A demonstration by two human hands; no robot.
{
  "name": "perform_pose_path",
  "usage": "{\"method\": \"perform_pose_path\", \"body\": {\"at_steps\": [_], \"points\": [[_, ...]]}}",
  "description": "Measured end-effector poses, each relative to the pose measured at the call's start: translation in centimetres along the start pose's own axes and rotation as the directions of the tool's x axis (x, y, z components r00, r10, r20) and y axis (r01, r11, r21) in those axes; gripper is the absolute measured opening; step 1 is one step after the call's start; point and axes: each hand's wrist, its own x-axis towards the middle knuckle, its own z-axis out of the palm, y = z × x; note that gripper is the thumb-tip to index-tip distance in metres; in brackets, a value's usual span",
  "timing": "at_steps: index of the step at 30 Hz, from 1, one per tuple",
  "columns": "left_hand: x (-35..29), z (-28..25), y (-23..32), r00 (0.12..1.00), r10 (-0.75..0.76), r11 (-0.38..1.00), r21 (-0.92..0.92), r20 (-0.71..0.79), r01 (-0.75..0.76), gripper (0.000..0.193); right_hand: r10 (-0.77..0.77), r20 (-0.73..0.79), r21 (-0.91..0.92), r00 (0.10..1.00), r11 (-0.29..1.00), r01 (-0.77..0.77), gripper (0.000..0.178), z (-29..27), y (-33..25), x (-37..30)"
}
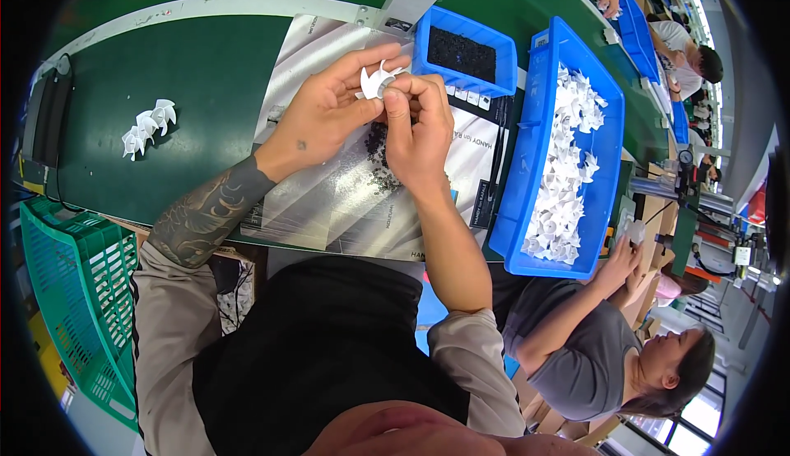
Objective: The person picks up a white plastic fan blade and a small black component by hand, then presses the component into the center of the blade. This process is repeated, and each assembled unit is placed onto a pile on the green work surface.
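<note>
Above the cardboard sheet, my left hand (325,110) holds a small white fan impeller (374,84) with curved blades. My right hand (421,131) pinches at the impeller's hub with thumb and bent fingers; whether a small part sits between those fingertips is hidden. Beneath the hands lies a loose scatter of small black pieces (384,178) on the silvery printed cardboard sheet (329,209). To the left, a short row of several white impellers (149,127) rests on the green tabletop (214,69).
A small blue bin (469,86) of black pieces stands beyond my right hand. Farther right is a large blue bin (518,201) heaped with white impellers. A green crate (82,291) sits at lower left. A co-worker (584,341) handles something white at right; others work farther off.
</note>
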Motion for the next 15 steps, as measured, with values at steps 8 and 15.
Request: {"method": "perform_pose_path", "body": {"at_steps": [8,15], "points": [[0.1,-0.1,-0.3,1.000,0.001,1.000,0.008,-0.003,-0.001,0.054,0.096,-0.066,0.119,0.993,0.989,-0.088,0.016,0.6,-1.5,0.1],[-0.4,0.9,-0.6,0.995,-0.032,0.952,0.302,-0.089,0.058,0.054,0.455,0.194,0.483,0.869,0.726,-0.488,0.026,-0.1,-1.0,0.4]]}}
